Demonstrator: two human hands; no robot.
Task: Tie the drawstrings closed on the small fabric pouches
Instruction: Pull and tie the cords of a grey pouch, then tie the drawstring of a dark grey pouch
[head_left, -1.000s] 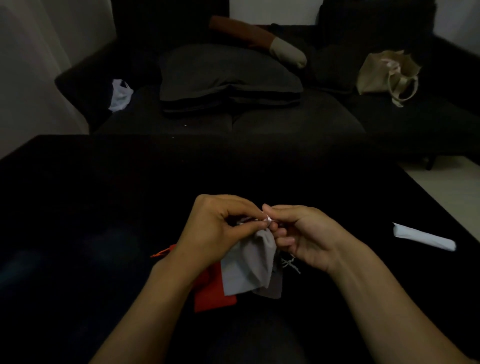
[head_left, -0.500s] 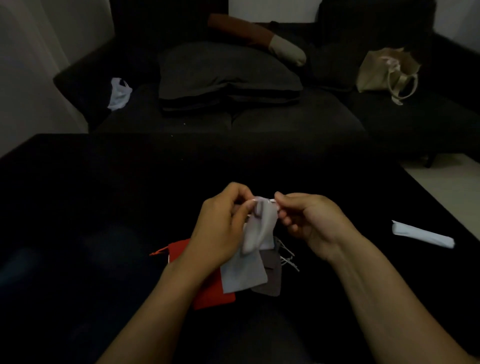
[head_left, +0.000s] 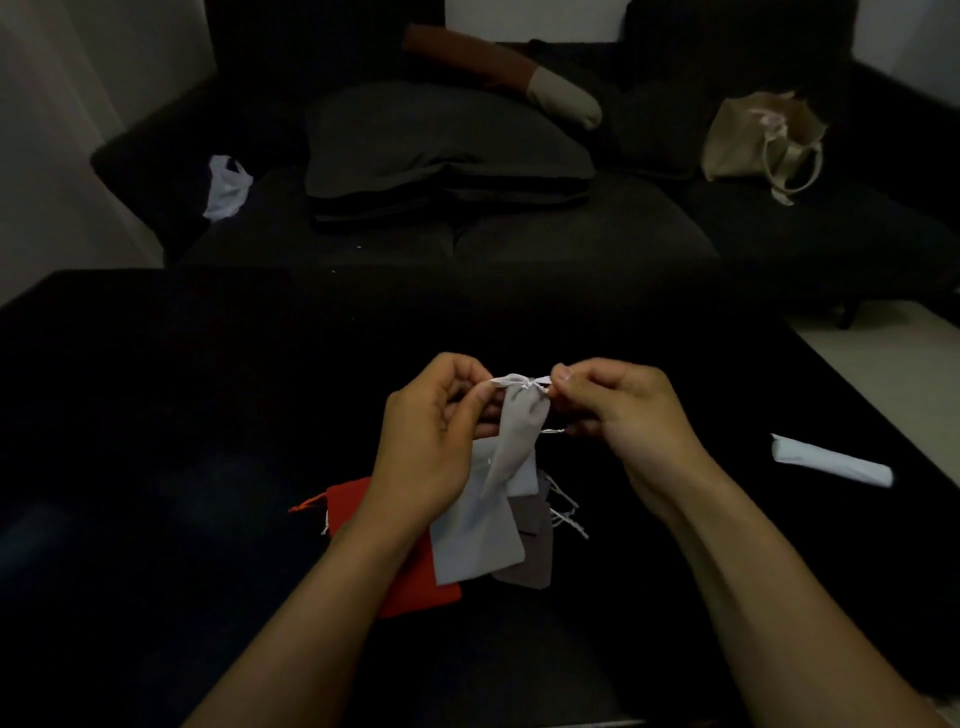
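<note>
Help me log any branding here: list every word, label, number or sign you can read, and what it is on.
None can be read.
Grey pouch held in the left hand and right hand: no print shows.
Red pouch and brown pouch: plain.
White folded item and beige tote bag: too dim and blurred to tell.

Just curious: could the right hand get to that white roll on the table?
Probably yes. The white roll lies in the open on the right hand's side, nothing between them, but that hand is pinching the grey pouch's string.
</note>
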